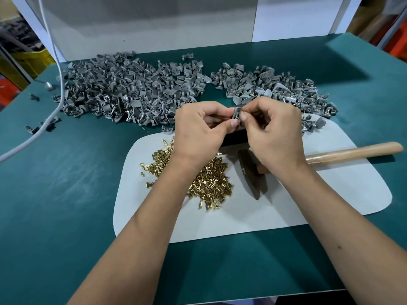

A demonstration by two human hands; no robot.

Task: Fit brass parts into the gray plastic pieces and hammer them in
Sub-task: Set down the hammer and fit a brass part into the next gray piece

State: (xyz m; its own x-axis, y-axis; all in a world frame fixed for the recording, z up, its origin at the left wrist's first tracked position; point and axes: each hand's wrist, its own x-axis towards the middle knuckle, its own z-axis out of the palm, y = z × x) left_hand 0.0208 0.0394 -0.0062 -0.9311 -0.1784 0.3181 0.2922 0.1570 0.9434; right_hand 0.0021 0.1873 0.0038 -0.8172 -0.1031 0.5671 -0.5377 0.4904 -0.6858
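1. Head view: no readable writing shows anywhere.
2. The left hand and right hand both pinch one gray plastic piece between thumb and fingertips, raised above the white mat.
3. The piece is small, angular and matte gray.
4. Brass parts lie heaped on the mat beside a hammer; gray piles cover the green surface behind.

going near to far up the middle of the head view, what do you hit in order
White mat → brass parts pile → left hand and right hand pinching one gray plastic piece → gray plastic piles → white back panel
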